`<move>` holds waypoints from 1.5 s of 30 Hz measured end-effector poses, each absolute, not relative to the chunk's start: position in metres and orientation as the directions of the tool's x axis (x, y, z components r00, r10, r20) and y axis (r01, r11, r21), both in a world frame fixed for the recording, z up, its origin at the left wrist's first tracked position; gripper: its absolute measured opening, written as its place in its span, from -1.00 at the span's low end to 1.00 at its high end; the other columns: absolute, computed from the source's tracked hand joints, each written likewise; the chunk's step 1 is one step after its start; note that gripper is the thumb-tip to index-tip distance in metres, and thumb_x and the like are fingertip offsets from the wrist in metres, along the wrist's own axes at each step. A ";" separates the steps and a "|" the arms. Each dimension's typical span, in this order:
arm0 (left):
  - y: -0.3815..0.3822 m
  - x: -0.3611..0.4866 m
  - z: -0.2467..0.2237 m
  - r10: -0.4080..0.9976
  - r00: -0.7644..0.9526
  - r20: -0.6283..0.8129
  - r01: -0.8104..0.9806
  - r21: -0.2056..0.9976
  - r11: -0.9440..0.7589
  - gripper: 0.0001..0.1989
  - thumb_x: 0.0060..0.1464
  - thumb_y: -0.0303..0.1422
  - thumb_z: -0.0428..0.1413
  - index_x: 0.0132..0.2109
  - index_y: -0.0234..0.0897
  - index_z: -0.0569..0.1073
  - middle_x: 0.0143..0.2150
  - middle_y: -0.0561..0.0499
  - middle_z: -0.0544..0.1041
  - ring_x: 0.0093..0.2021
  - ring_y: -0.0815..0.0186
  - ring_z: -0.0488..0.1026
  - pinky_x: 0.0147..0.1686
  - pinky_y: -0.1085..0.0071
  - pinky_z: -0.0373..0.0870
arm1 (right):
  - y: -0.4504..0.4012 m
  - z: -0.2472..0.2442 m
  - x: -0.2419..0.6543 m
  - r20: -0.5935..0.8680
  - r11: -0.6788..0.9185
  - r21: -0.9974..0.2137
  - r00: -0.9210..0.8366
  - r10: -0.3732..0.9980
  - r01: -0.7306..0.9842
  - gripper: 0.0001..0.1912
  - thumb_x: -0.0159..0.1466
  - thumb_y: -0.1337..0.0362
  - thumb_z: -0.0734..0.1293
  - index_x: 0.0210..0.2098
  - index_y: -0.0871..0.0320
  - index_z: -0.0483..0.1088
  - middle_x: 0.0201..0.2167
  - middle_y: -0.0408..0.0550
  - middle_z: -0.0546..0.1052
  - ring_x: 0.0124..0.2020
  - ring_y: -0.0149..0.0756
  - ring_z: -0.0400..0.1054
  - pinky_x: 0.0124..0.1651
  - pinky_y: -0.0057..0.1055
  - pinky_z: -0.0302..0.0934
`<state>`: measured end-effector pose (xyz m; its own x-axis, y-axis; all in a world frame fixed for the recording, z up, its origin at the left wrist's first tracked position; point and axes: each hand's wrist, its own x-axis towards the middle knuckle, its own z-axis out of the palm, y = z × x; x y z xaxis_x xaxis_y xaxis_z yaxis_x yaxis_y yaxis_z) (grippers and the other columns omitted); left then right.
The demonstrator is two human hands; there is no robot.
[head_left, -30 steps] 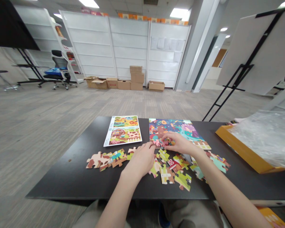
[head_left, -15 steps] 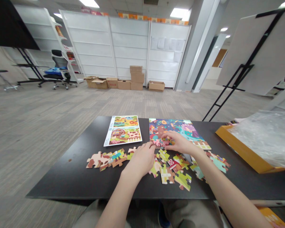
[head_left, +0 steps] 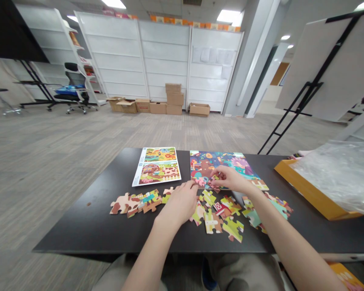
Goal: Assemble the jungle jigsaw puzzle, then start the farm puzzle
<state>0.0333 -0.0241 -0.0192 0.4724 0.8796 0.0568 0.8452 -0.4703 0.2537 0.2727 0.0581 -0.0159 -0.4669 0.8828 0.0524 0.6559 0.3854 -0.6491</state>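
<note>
My right hand [head_left: 230,178] is over the lower left part of a puzzle board [head_left: 237,162], its fingers pinched on a small jigsaw piece [head_left: 214,184]. Most of that piece is covered by the fingers. Beside it, at the board's lower left corner, is a pink piece [head_left: 202,181]. My left hand [head_left: 183,200] lies palm down with its fingers stretched to that corner, the tips touching near the pink piece; its thumb is hidden. Loose jigsaw pieces [head_left: 233,228] are spread in front of the board, and cow-patterned pieces [head_left: 120,203] lie left of my left hand.
A picture sheet [head_left: 160,173] with two printed scenes lies left of the board on the black table [head_left: 91,226]. On the right stands an orange box [head_left: 312,194] with clear plastic wrapping [head_left: 339,173]. More pieces [head_left: 279,208] lie near my right forearm.
My right hand has shifted slightly right with the small piece, showing more of the pink piece at the corner. My left hand stays almost still.
</note>
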 end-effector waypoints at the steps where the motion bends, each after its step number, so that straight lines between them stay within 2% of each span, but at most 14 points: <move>1: -0.024 0.033 -0.019 0.881 0.470 0.055 0.847 0.252 -0.468 -0.58 0.30 -0.42 -0.05 0.26 -0.33 0.36 0.27 -0.21 0.41 0.18 0.05 0.42 0.15 0.15 0.38 | 0.059 -0.016 0.274 0.034 0.346 -0.698 -0.454 0.890 0.627 -0.75 0.20 0.07 0.42 -0.28 0.13 0.47 -0.40 -0.09 0.52 -0.41 -0.27 0.39 -0.31 -0.33 0.29; 5: -0.025 0.033 -0.018 0.882 0.469 0.058 0.847 0.254 -0.467 -0.58 0.30 -0.42 -0.04 0.27 -0.31 0.36 0.27 -0.19 0.41 0.17 0.05 0.44 0.14 0.16 0.39 | 0.064 -0.017 0.280 0.018 0.224 -0.808 -0.357 0.934 0.545 -0.64 0.15 -0.04 0.42 -0.37 0.13 0.40 -0.39 -0.09 0.52 -0.40 -0.31 0.41 -0.38 -0.39 0.29; 9: -0.026 0.033 -0.017 0.881 0.469 0.058 0.845 0.262 -0.467 -0.58 0.31 -0.42 -0.04 0.27 -0.31 0.37 0.28 -0.19 0.41 0.16 0.04 0.44 0.14 0.14 0.39 | 0.067 -0.022 0.282 -0.086 0.039 -0.832 -0.198 0.976 0.554 -0.55 0.05 -0.09 0.48 -0.38 0.11 0.31 -0.50 -0.16 0.50 -0.58 -0.40 0.31 -0.56 -0.47 0.12; 13: -0.026 0.033 -0.017 0.884 0.465 0.052 0.848 0.261 -0.461 -0.58 0.31 -0.41 -0.03 0.26 -0.33 0.37 0.28 -0.21 0.40 0.16 0.03 0.44 0.14 0.14 0.39 | 0.071 -0.028 0.283 -0.074 0.104 -0.780 -0.256 0.964 0.618 -0.57 0.02 -0.06 0.49 -0.47 0.12 0.30 -0.65 -0.23 0.39 -0.63 -0.45 0.19 -0.56 -0.48 -0.03; 16: -0.025 0.033 -0.018 0.885 0.463 0.052 0.849 0.260 -0.459 -0.58 0.31 -0.41 -0.03 0.26 -0.33 0.37 0.28 -0.20 0.41 0.17 0.03 0.44 0.13 0.14 0.39 | 0.071 -0.029 0.284 -0.075 0.143 -0.735 -0.289 0.954 0.663 -0.58 0.06 -0.07 0.45 -0.50 0.14 0.32 -0.67 -0.22 0.38 -0.62 -0.45 0.18 -0.53 -0.47 -0.06; 19: -0.024 0.034 -0.019 0.884 0.465 0.057 0.848 0.260 -0.463 -0.58 0.31 -0.41 -0.03 0.26 -0.33 0.37 0.28 -0.20 0.41 0.17 0.04 0.44 0.13 0.15 0.40 | 0.069 -0.028 0.284 -0.080 0.144 -0.742 -0.300 0.951 0.654 -0.60 0.08 -0.06 0.44 -0.44 0.15 0.33 -0.65 -0.21 0.42 -0.60 -0.43 0.22 -0.51 -0.46 -0.01; 24: -0.026 0.034 -0.016 0.887 0.460 0.051 0.852 0.258 -0.456 -0.59 0.30 -0.41 -0.03 0.25 -0.32 0.37 0.27 -0.21 0.42 0.19 0.06 0.43 0.14 0.16 0.39 | 0.066 -0.025 0.283 -0.081 0.109 -0.805 -0.290 0.954 0.584 -0.54 0.07 -0.02 0.47 -0.20 0.16 0.37 -0.55 -0.16 0.54 -0.54 -0.36 0.35 -0.47 -0.45 0.13; 29: -0.028 0.035 -0.013 0.884 0.464 0.050 0.847 0.266 -0.460 -0.61 0.30 -0.41 -0.03 0.23 -0.35 0.38 0.26 -0.22 0.42 0.22 0.06 0.40 0.17 0.15 0.38 | 0.066 -0.022 0.283 -0.062 0.144 -0.790 -0.312 0.948 0.596 -0.55 0.10 -0.05 0.45 -0.21 0.18 0.42 -0.48 -0.06 0.60 -0.50 -0.31 0.41 -0.44 -0.42 0.19; 37: -0.027 0.034 -0.017 0.881 0.468 0.068 0.844 0.264 -0.468 -0.62 0.31 -0.42 -0.04 0.22 -0.33 0.38 0.25 -0.22 0.43 0.23 0.07 0.40 0.18 0.18 0.37 | 0.066 -0.022 0.286 -0.051 0.188 -0.762 -0.347 0.936 0.619 -0.54 0.16 -0.06 0.40 -0.16 0.19 0.43 -0.52 -0.12 0.58 -0.53 -0.35 0.38 -0.46 -0.42 0.17; 43: -0.027 0.034 -0.016 0.884 0.463 0.074 0.850 0.248 -0.465 -0.63 0.31 -0.41 -0.04 0.20 -0.32 0.39 0.24 -0.21 0.43 0.17 0.07 0.44 0.11 0.17 0.42 | 0.065 -0.018 0.289 -0.065 0.209 -0.791 -0.418 0.906 0.575 -0.56 0.19 0.00 0.42 -0.08 0.16 0.41 -0.30 0.02 0.67 -0.29 -0.18 0.54 -0.21 -0.29 0.37; 45: -0.027 0.034 -0.016 0.884 0.462 0.071 0.852 0.242 -0.465 -0.64 0.31 -0.41 -0.04 0.20 -0.32 0.40 0.23 -0.20 0.43 0.16 0.06 0.45 0.10 0.17 0.43 | 0.065 -0.017 0.289 -0.059 0.229 -0.794 -0.446 0.893 0.563 -0.57 0.20 0.01 0.41 -0.05 0.15 0.41 -0.28 0.02 0.66 -0.25 -0.17 0.55 -0.16 -0.27 0.39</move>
<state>0.0338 -0.0268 -0.0159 0.4621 0.8840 0.0714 0.8518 -0.4648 0.2415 0.2892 0.0651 -0.0172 -0.4459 0.8931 -0.0588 0.5626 0.2286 -0.7945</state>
